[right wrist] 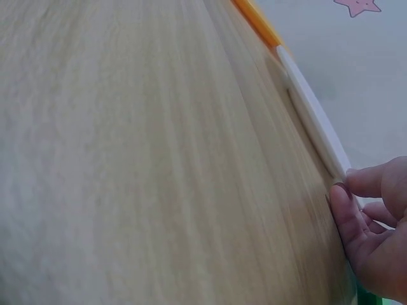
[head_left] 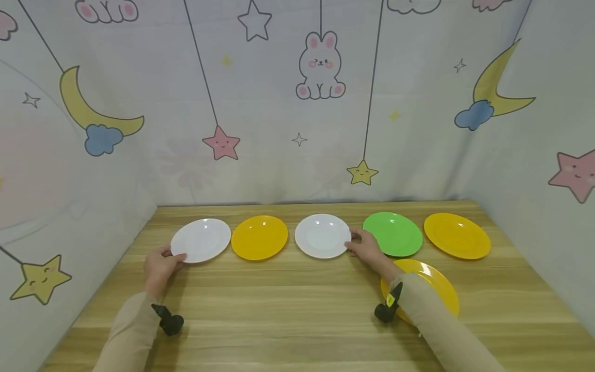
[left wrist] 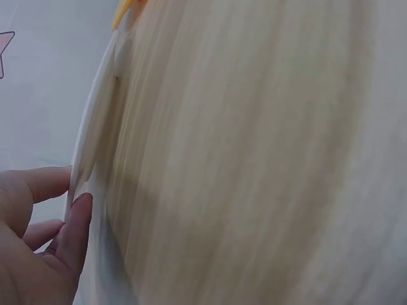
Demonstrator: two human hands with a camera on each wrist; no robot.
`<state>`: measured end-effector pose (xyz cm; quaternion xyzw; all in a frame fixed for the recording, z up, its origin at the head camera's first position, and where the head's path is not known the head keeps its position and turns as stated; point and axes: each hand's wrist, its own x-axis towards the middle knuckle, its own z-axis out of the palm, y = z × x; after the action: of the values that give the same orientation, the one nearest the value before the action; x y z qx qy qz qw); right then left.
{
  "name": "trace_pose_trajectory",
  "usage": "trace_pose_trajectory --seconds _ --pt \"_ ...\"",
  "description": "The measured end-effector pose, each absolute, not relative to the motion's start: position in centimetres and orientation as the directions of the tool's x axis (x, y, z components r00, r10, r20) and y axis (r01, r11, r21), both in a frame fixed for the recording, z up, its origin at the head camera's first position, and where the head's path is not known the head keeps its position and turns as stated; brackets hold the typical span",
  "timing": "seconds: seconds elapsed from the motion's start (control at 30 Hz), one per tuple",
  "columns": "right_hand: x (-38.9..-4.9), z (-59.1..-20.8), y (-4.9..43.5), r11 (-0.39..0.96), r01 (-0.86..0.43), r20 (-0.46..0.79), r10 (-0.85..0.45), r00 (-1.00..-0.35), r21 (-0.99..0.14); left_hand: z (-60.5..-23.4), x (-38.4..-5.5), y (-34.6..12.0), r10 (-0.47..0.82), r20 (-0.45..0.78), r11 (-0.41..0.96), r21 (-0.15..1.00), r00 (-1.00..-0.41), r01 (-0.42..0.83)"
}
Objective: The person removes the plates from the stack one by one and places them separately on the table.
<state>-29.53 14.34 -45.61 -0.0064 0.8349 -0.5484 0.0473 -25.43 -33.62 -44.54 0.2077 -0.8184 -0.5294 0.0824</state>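
At the far left of the row, a white plate (head_left: 201, 239) has its left rim pinched by my left hand (head_left: 160, 266). The left wrist view shows thumb and fingers on either side of the white plate's edge (left wrist: 94, 117), its left side tipped up from the wood. My right hand (head_left: 367, 249) pinches the right rim of a second white plate (head_left: 323, 236) in the middle. In the right wrist view this plate (right wrist: 315, 117) appears edge-on, with thumb and finger at its near end. Between the two white plates lies a yellow plate (head_left: 259, 237).
A green plate (head_left: 395, 235) lies just right of my right hand, then another yellow plate (head_left: 457, 235). Nearer, a third yellow plate (head_left: 439, 284) is partly hidden under my right forearm. The wooden table (head_left: 269, 320) meets a patterned cloth backdrop (head_left: 279, 170) behind the row.
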Motion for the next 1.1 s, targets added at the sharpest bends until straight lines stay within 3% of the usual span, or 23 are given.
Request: trace_pose_trajectory --seconds 0.17,0.47,1.1 --pt "-29.5 -45.7 14.3 0.399 0.051 -0.080 -0.058 -0.995 -0.916 -44.5 -25.0 -33.8 -0.410 -0.068 0.408 0.879 -0.910 -0.249" --pt "-29.5 -45.7 14.0 0.411 0.058 -0.084 -0.046 -0.995 -0.910 -44.6 -24.6 -34.3 -0.403 -0.135 0.368 0.882 -0.905 -0.295" --pt "-29.6 -45.3 13.9 0.411 0.090 -0.100 -0.001 -0.995 -0.907 -44.7 -24.6 -34.4 -0.383 -0.137 0.400 0.867 -0.914 -0.297"
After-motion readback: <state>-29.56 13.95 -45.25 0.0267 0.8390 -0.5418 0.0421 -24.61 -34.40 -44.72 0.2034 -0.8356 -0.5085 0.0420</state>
